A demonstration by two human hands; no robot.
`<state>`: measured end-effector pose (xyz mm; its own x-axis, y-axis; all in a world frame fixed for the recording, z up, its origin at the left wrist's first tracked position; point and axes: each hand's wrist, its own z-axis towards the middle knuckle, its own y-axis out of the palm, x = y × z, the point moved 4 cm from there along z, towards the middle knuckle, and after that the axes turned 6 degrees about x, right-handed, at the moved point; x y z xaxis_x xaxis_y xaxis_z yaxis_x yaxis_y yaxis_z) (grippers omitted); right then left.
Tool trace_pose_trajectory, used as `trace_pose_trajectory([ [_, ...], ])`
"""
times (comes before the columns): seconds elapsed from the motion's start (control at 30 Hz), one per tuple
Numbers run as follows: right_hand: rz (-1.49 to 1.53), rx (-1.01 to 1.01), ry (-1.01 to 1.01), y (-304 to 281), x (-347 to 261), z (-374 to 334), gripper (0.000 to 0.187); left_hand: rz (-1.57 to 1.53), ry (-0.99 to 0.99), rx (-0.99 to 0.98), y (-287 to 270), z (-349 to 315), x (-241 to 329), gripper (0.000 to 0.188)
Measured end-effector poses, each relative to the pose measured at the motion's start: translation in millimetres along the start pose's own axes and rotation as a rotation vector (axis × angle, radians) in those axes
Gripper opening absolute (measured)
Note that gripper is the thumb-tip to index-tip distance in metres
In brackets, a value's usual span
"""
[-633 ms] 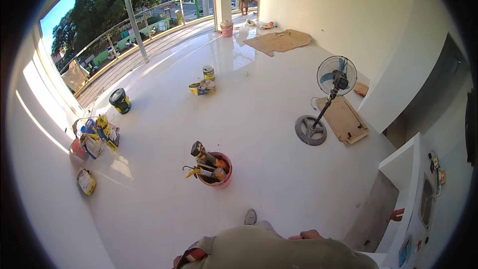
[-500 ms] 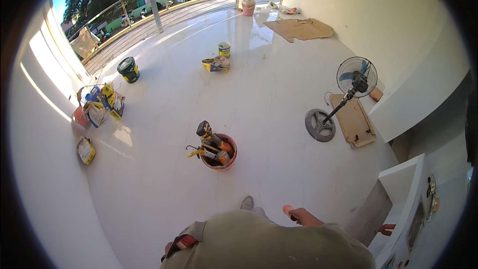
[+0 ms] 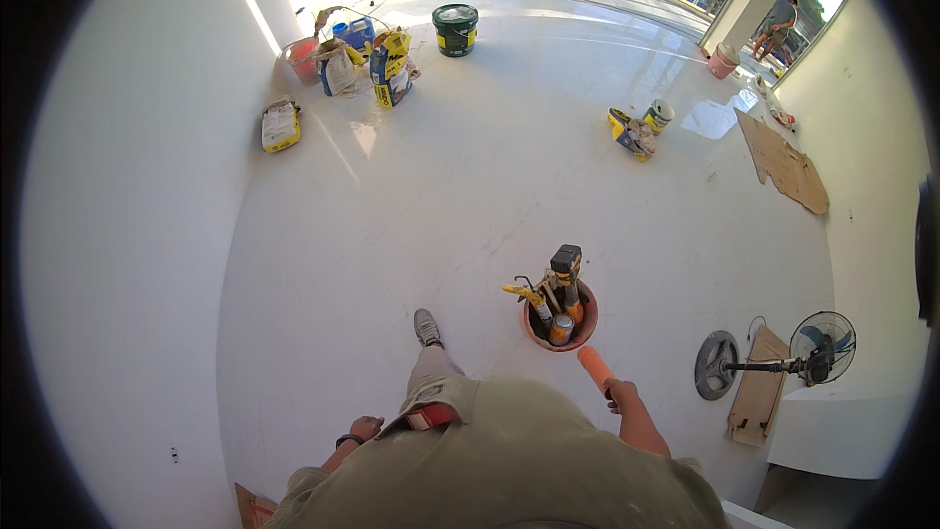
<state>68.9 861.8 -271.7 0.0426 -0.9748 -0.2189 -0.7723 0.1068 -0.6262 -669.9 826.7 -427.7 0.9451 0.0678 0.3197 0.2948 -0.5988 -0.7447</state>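
My right hand (image 3: 617, 394) is closed around one end of an orange cylinder (image 3: 594, 369), whose other end points up and left. Just beyond it stands a reddish bucket (image 3: 586, 328) of tools. A black-and-orange cordless power tool (image 3: 566, 269), a caulking gun (image 3: 534, 299) with a yellow handle and an orange can (image 3: 560, 330) stick out of this bucket. My left hand (image 3: 367, 428), with a dark band at the wrist, hangs at my side over the floor. Nothing shows in it, but its fingers are too small and turned away to read.
Across the pale tiled floor (image 3: 392, 235) stand a dark green bucket (image 3: 455, 31), cement-type bags (image 3: 392, 69) and a light-coloured tub (image 3: 659, 116). A stand fan (image 3: 821, 348) and cardboard (image 3: 759, 382) are at right. A person (image 3: 778, 27) bends near the far doorway.
My view has swung left, so the tool bucket and fan sit further right in it. The bucket is now closer to the orange cylinder. My left hand and left shoe have come into view.
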Motion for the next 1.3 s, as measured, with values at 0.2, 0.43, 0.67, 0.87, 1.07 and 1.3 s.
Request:
trace_pose_trajectory([
  [0.2,-0.350,0.092,0.056,51.0,-84.4,-27.1,0.048,-0.583,-0.373,0.139,-215.3,73.3,-3.5,0.048],
  [0.43,-0.450,0.083,-0.102,96.1,-184.5,-27.8,0.070,-0.838,-0.406,0.415,-429.2,243.6,-31.3,0.053],
  [0.67,-0.261,-0.025,-0.317,147.6,-314.5,69.1,0.059,-0.738,-0.199,0.429,-544.1,380.3,38.3,0.060],
  [0.87,-0.140,-0.176,-0.120,104.9,-512.9,72.3,0.061,-0.514,-0.342,0.182,-597.8,485.6,178.3,0.057],
  [1.07,-0.158,0.021,-0.180,19.5,-747.7,71.8,0.063,-0.510,-0.223,0.059,-669.9,632.3,313.2,0.055],
  [1.3,-0.141,-0.036,-0.094,-10.2,-935.4,167.4,0.061,-0.514,-0.192,0.015,-750.4,806.2,368.0,0.054],
])
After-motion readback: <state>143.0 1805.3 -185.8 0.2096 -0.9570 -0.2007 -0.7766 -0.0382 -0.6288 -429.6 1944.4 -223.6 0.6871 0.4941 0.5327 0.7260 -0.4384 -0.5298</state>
